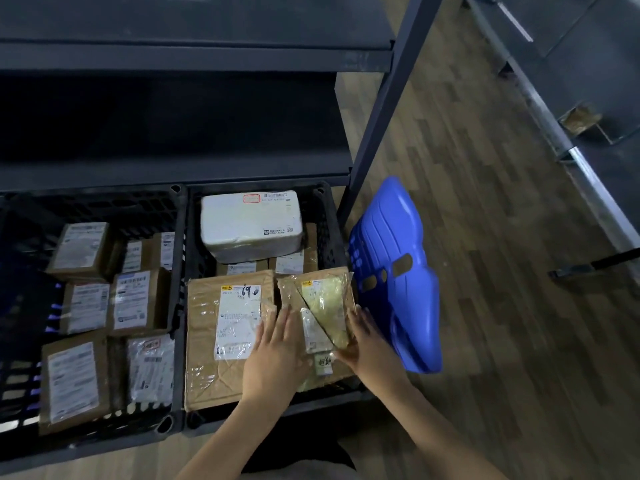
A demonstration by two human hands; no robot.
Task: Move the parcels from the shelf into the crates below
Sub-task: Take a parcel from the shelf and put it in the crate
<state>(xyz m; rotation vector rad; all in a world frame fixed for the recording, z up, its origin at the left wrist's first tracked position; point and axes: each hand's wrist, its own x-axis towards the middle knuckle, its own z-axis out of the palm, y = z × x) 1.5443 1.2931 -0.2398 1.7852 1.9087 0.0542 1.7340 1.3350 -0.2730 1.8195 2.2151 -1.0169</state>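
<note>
Two black crates sit under the dark shelf (173,168). The right crate (325,209) holds a white wrapped parcel (251,225) at the back, a large flat brown parcel (221,337) in front, and a taped brown parcel with a yellowish label (322,306) at its right side. My left hand (277,355) lies flat with straight fingers across the seam between the large parcel and the taped one. My right hand (367,344) presses with straight fingers on the taped parcel's right edge. The left crate (152,206) is filled with several small brown boxes (138,299).
A blue plastic stool (398,271) lies tipped on the wooden floor right beside the right crate. The shelf's dark upright post (381,116) rises just behind it. Another metal rack (571,98) stands at the far right. The shelf level above the crates looks dark and bare.
</note>
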